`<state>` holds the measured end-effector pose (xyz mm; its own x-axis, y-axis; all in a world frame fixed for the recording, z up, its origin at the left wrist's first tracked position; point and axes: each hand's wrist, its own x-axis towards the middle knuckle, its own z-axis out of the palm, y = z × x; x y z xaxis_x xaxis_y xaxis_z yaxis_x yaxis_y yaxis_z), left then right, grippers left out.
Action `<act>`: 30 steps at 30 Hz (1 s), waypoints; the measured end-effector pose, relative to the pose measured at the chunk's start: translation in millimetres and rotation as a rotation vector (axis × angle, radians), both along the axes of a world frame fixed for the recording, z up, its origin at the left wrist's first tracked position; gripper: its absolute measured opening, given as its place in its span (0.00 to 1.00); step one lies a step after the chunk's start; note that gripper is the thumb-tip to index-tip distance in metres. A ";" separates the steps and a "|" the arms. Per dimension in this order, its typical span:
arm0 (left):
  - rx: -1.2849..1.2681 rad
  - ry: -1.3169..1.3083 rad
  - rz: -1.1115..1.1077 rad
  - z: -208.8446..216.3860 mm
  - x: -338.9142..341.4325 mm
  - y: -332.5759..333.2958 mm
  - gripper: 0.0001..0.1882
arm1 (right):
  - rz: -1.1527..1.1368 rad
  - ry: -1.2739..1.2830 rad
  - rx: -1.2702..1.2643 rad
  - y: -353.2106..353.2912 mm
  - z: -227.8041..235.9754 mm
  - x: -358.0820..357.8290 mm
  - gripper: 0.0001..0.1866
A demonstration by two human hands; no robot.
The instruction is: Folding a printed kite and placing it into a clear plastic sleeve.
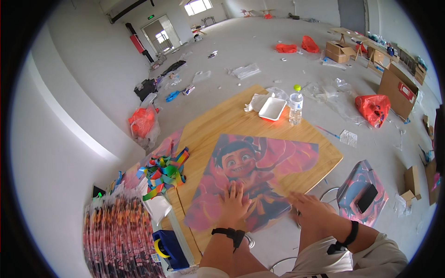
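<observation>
A large angular sheet (259, 162), printed with a cartoon figure in pink, red and dark tones, lies spread on the wooden table (199, 139). It overhangs the table's near edge. My left hand (234, 201) rests flat on its lower middle, fingers spread. At the sheet's lower right, my right hand (308, 206) has its fingers stretched out and slightly blurred; whether it touches the sheet I cannot tell. Left of the sheet sits a tangle of rainbow-coloured ribbons (162, 173).
A white tray (272, 109) and a water bottle (295, 106) stand at the table's far end. A blue tape dispenser (171, 250) and stacked plastic-wrapped prints (118, 236) are at left. Right, a dark phone-like object (367, 198) lies on a printed panel (352, 180). Red bags (372, 110) and cartons (397, 91) stand beyond.
</observation>
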<state>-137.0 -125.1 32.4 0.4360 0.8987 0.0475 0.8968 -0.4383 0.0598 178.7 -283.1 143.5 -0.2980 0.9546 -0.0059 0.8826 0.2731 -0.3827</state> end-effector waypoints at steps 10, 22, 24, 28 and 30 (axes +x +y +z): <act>0.082 -0.087 0.031 -6.5 38.6 -21.8 0.45 | 0.120 0.222 -0.007 -19.2 0.2 64.7 0.20; 0.098 -0.216 0.038 -15.5 43.1 -1.1 0.43 | 0.108 0.216 -0.034 -35.7 45.3 71.0 0.14; 0.109 -0.219 0.029 -13.3 45.9 1.1 0.43 | 0.261 0.222 0.075 -40.8 18.5 55.8 0.14; 0.066 -0.163 0.052 -10.1 45.0 2.2 0.44 | 0.268 0.387 -0.057 -53.9 -9.4 21.1 0.13; 0.063 -0.180 0.058 -9.7 44.5 3.4 0.44 | 0.158 0.460 -0.258 -65.0 -9.5 7.2 0.13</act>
<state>-92.5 -121.7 22.7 0.3635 0.9147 0.1769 0.8979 -0.3946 0.1952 186.0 -348.0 134.0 -0.4646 0.8828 -0.0691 0.5644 0.2352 -0.7913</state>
